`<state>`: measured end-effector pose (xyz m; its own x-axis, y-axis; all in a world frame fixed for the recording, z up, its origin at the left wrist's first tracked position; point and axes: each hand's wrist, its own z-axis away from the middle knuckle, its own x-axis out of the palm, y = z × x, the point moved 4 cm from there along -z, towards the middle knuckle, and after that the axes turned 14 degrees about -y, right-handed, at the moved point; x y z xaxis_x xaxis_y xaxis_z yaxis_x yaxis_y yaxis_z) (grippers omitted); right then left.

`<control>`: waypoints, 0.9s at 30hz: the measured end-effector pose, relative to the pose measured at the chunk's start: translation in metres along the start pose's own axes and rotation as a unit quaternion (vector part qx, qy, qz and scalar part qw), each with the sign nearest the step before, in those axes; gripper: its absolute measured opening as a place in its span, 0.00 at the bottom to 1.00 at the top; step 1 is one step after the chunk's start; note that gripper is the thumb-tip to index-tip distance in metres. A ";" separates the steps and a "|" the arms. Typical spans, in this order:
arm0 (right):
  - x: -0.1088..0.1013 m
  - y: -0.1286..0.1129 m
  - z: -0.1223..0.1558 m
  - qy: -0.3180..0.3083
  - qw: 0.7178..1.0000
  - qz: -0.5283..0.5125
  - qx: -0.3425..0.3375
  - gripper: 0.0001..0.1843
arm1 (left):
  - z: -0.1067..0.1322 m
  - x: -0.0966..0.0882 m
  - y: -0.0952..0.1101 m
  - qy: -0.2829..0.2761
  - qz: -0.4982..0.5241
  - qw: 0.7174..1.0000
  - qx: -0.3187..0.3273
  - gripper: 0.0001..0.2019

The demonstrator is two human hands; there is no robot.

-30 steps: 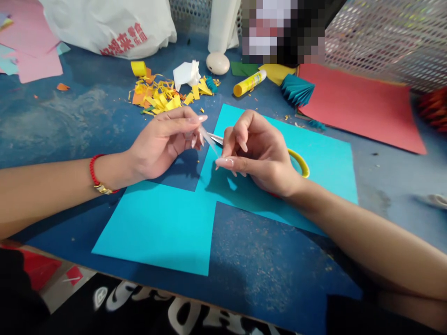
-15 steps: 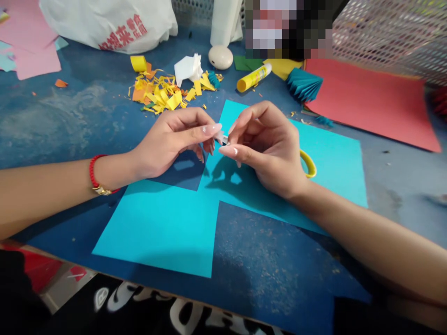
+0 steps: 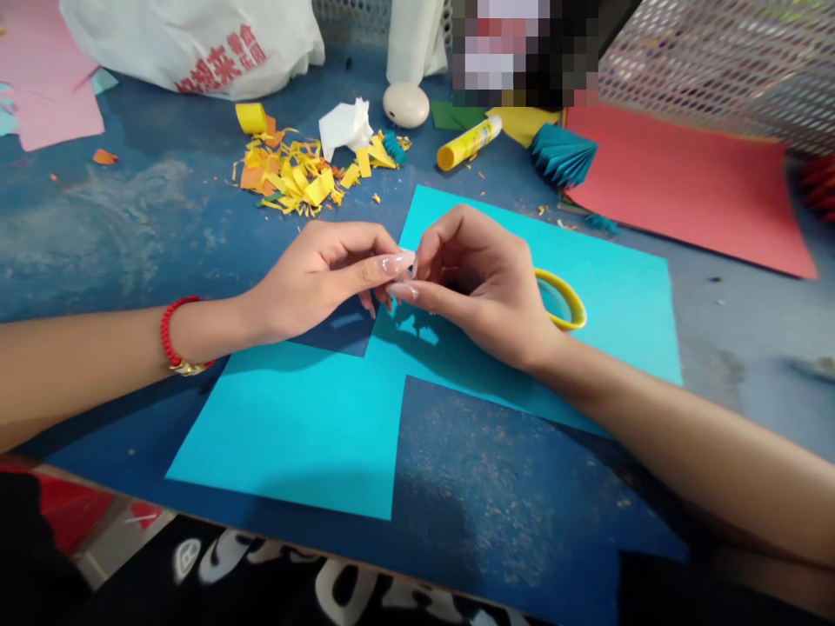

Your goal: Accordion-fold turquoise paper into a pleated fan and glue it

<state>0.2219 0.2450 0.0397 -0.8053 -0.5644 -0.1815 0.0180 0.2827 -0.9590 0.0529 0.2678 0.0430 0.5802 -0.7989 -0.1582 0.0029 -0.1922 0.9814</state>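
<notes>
Both hands meet at the fingertips above two bright blue paper sheets point(image 3: 313, 426) that touch near their corners. My left hand point(image 3: 332, 278), with a red bracelet at its wrist, is closed in a pinch of thumb and fingers. Opposite it, my right hand point(image 3: 479, 287) pinches the same spot, thumb and forefinger nearly against the left fingertips. The small white piece they grip is now almost wholly covered by fingers. Just beyond my right wrist, a yellow loop point(image 3: 574, 304) lies on the blue paper, partly hidden by the hand.
Yellow and orange paper scraps point(image 3: 306, 178) lie behind the hands, beside crumpled white paper point(image 3: 345, 130). A yellow glue stick point(image 3: 470, 143), a teal folded paper fan point(image 3: 564, 156) and red paper point(image 3: 691, 191) are farther right. A white plastic bag point(image 3: 196, 43) stands at the back left.
The hands have come closer together, with my right hand shifted left. The small white piece that showed between them is now nearly hidden, and more of the yellow loop shows.
</notes>
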 end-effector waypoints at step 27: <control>-0.012 -0.007 0.008 0.150 0.973 0.169 -0.052 0.19 | 0.001 0.002 -0.002 -0.012 0.064 0.996 -0.068 0.14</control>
<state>0.2361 0.2441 0.0471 -0.9008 -0.1771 -0.3966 0.2652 0.4988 -0.8251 0.0532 0.2663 0.0408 0.5627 -0.8260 -0.0323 0.0414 -0.0108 0.9991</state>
